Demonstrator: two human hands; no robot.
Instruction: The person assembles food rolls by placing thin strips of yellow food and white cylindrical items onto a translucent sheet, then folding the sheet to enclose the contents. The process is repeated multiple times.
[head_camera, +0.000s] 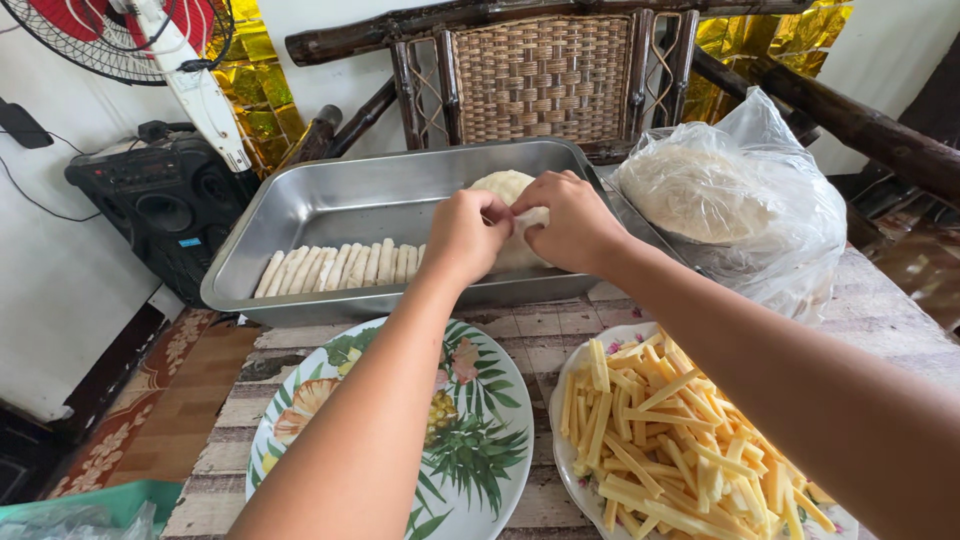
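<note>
As I stood by the bench (880, 320), this was how things lay, nearest first:

Near plates: an empty leaf-patterned plate (480, 420) sat under the left forearm; a plate of yellow cheese sticks (670, 440) sat under the right.

Arms: both reached forward and inward, meeting over the tray's right end.

Left hand (462, 236): fingers curled, tips pinching the wrapper stack's near edge.

Right hand (575, 222): just beside it, fingertips pressed together on the same edge, about equally near.

Wrapper stack (505, 185): pale and round, directly under and just beyond the fingers.

Metal tray (300, 205): long axis left to right.

Rolled sticks (340, 267): a row at its left.

Bagged dough (700, 195): farther right.
</note>
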